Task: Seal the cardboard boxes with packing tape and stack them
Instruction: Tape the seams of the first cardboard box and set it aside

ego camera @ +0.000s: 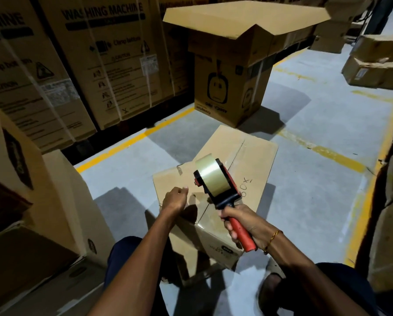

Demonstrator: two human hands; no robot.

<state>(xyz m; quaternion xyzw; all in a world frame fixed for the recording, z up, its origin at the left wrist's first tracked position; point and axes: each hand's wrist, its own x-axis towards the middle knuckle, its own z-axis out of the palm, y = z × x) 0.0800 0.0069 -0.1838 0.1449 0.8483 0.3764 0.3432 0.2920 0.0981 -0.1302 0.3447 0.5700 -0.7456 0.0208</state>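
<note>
A: Grey floor, yellow lines. Box sits mid-floor, flaps shut, seam running away from the person.

B: Edges?

A: Near edge of the box is between the knees. Far corner is close to the tall open box, a strip of floor between them. Washing-machine cartons wall off the floor left of the box, behind a yellow line. More cartons stand nearer on the left, with a floor gap to the box.

B: Open room?

A: Right of the box is bare floor out to the yellow border line. Loose boxes lie far right, well apart.

B: Hands?

A: Right hand is wrapped fully round the red handle of the tape gun, held over the box's near right part, roll up. Can't tell if the blade end touches the lid. Left hand is loosely curled on the lid, left of the seam, near the edge. Holds nothing visible.
</note>
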